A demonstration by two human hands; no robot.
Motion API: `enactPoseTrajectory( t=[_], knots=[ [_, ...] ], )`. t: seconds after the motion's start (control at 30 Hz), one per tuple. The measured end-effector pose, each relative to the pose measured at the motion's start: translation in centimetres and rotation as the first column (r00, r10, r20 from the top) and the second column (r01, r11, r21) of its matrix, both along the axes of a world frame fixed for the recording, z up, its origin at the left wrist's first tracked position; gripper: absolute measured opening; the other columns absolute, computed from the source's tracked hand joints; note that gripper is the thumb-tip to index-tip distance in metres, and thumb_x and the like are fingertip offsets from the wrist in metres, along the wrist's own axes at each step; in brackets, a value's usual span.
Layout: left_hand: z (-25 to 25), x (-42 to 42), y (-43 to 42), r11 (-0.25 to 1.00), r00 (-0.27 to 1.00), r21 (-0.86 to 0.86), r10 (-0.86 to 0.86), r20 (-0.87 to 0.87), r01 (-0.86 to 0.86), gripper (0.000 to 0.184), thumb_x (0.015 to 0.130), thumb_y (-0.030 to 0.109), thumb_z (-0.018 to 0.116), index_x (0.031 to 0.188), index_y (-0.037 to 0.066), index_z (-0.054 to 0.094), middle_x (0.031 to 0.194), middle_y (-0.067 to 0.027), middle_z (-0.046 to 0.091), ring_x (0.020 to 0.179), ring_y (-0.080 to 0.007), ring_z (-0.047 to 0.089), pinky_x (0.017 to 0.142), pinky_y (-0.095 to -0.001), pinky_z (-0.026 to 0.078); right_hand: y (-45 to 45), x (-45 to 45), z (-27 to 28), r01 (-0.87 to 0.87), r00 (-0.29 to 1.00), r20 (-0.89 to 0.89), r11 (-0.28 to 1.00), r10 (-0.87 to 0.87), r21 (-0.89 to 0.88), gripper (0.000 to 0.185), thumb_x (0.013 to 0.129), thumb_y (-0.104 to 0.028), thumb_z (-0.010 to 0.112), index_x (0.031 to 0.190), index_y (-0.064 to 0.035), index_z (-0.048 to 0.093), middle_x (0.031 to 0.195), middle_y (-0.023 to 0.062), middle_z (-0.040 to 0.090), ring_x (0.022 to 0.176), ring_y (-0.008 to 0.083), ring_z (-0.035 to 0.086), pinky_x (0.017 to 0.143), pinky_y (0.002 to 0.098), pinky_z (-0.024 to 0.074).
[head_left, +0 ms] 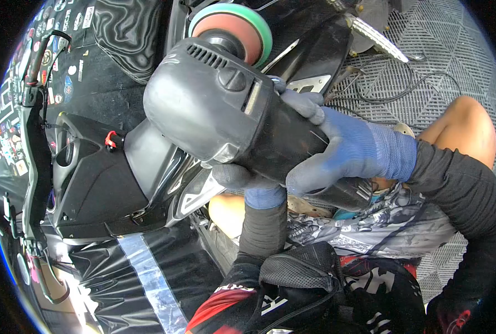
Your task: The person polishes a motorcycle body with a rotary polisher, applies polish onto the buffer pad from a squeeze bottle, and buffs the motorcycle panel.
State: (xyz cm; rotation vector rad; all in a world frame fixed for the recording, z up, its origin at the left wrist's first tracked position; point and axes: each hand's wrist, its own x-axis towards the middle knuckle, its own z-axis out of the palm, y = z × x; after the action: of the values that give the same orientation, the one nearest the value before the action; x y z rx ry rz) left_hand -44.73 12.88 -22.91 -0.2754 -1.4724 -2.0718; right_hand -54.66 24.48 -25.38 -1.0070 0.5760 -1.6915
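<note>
A black electric polisher (209, 108) fills the middle of the head view, tilted, with its motor housing close to the camera. At its far end is a round polishing pad (253, 34), reddish with a green rim, beside dark bodywork; contact cannot be told. My right hand (342, 145), in a blue-grey glove, wraps over the polisher's body from the right. My left hand (245, 179), gloved alike, grips the polisher from below, near the housing's lower edge. The polisher hides part of its fingers.
A vehicle with black body panels (97, 189) and a handlebar (32, 139) stands on the left. A red clip-like part (113, 139) sits on its panel. Grey grid floor tiles (437, 39) lie at the right, with a black cable (403, 94) across them. My bent knee (465, 125) is close by.
</note>
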Motion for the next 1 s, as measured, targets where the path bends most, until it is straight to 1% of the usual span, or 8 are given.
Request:
enactPoseTrajectory(
  t=[0.03, 0.1, 0.13, 0.4, 0.57, 0.73, 0.93, 1.0],
  knots=[
    [0.1, 0.2, -0.2, 0.998, 0.998, -0.059, 0.037, 0.048, -0.034, 0.120, 0.079, 0.090, 0.046, 0.145, -0.008, 0.028, 0.115, -0.0287, 0.058, 0.086, -0.0367, 0.066, 0.085, -0.0542, 0.056, -0.1, 0.0, 0.0, 0.043, 0.998, -0.053, 0.999, -0.044, -0.016, 0.094, 0.073, -0.043, 0.086, 0.147, -0.0042, 0.043, 0.131, 0.0123, 0.056, 0.125, 0.0235, 0.049, 0.109, 0.0396, 0.0402],
    [-0.1, 0.1, 0.1, 0.991, 0.993, -0.118, 0.076, 0.095, -0.064, 0.118, 0.080, 0.088, 0.048, 0.145, -0.008, 0.027, 0.117, -0.0292, 0.057, 0.087, -0.0376, 0.066, 0.086, -0.0556, 0.057, 0.3, -0.4, 0.4, -0.109, 0.993, 0.052, 0.994, 0.109, -0.008, 0.092, 0.071, -0.008, 0.087, 0.148, -0.0055, 0.038, 0.137, 0.0094, 0.055, 0.122, 0.0172, 0.053, 0.105, 0.0371, 0.0460],
    [-0.5, -0.4, 0.8, 0.998, 0.998, 0.002, 0.063, -0.016, -0.063, 0.118, 0.080, 0.087, 0.048, 0.145, -0.008, 0.026, 0.119, -0.0294, 0.057, 0.086, -0.0378, 0.066, 0.087, -0.0565, 0.057, 0.3, -0.5, 0.5, -0.108, 0.993, 0.053, 0.994, 0.108, -0.007, 0.092, 0.071, -0.008, 0.087, 0.148, -0.0055, 0.038, 0.137, 0.0094, 0.055, 0.122, 0.0172, 0.053, 0.105, 0.0371, 0.0460],
    [-0.5, 0.9, 0.8, 0.998, 0.998, 0.060, 0.028, -0.048, -0.025, 0.119, 0.078, 0.087, 0.054, 0.145, -0.008, 0.026, 0.120, -0.0271, 0.057, 0.087, -0.0375, 0.066, 0.091, -0.0591, 0.054, 0.4, 0.0, 0.8, -0.154, 0.984, 0.106, 0.985, 0.145, 0.079, 0.082, 0.071, -0.019, 0.088, 0.140, -0.0035, 0.045, 0.128, 0.0083, 0.057, 0.116, 0.0162, 0.053, 0.099, 0.0357, 0.0475],
    [-1.4, 1.5, 1.2, 0.962, 0.969, 0.154, 0.205, 0.138, -0.226, 0.122, 0.072, 0.090, 0.056, 0.143, -0.007, 0.031, 0.116, -0.0253, 0.058, 0.088, -0.0360, 0.065, 0.093, -0.0588, 0.051, 0.0, 0.4, 0.6, -0.156, 0.987, 0.044, 0.979, 0.152, 0.130, 0.084, 0.071, -0.021, 0.087, 0.141, -0.0037, 0.045, 0.125, 0.0078, 0.056, 0.115, 0.0172, 0.054, 0.098, 0.0355, 0.0476],
    [-3.0, 2.4, 0.0, 0.973, 0.985, 0.158, 0.165, 0.048, -0.170, 0.125, 0.069, 0.094, 0.053, 0.142, -0.006, 0.033, 0.111, -0.0239, 0.059, 0.089, -0.0351, 0.064, 0.095, -0.0580, 0.049, -0.2, 0.8, 0.5, -0.042, 0.987, -0.150, 0.994, 0.057, 0.099, 0.082, 0.078, -0.031, 0.086, 0.145, -0.0060, 0.046, 0.128, 0.0061, 0.057, 0.118, 0.0161, 0.053, 0.104, 0.0328, 0.0444],
    [-4.7, 3.0, -1.9, 0.992, 0.997, 0.114, 0.061, -0.049, -0.055, 0.129, 0.064, 0.099, 0.048, 0.140, -0.004, 0.035, 0.107, -0.0222, 0.061, 0.090, -0.0339, 0.063, 0.098, -0.0570, 0.046, -0.4, 1.1, 1.0, -0.163, 0.986, -0.020, 0.975, 0.168, 0.153, 0.084, 0.076, -0.038, 0.084, 0.144, -0.0062, 0.047, 0.128, 0.0064, 0.058, 0.122, 0.0212, 0.047, 0.109, 0.0365, 0.0363],
    [-4.9, 2.9, -2.0, 0.996, 0.996, 0.091, 0.002, -0.086, 0.006, 0.130, 0.063, 0.100, 0.047, 0.140, -0.004, 0.036, 0.105, -0.0216, 0.062, 0.090, -0.0335, 0.063, 0.099, -0.0567, 0.046, -0.8, 1.4, 0.6, -0.017, 0.975, -0.216, 0.990, 0.048, 0.142, 0.082, 0.077, -0.038, 0.084, 0.143, -0.0061, 0.048, 0.127, 0.0066, 0.059, 0.121, 0.0209, 0.048, 0.109, 0.0368, 0.0365]
  ],
)
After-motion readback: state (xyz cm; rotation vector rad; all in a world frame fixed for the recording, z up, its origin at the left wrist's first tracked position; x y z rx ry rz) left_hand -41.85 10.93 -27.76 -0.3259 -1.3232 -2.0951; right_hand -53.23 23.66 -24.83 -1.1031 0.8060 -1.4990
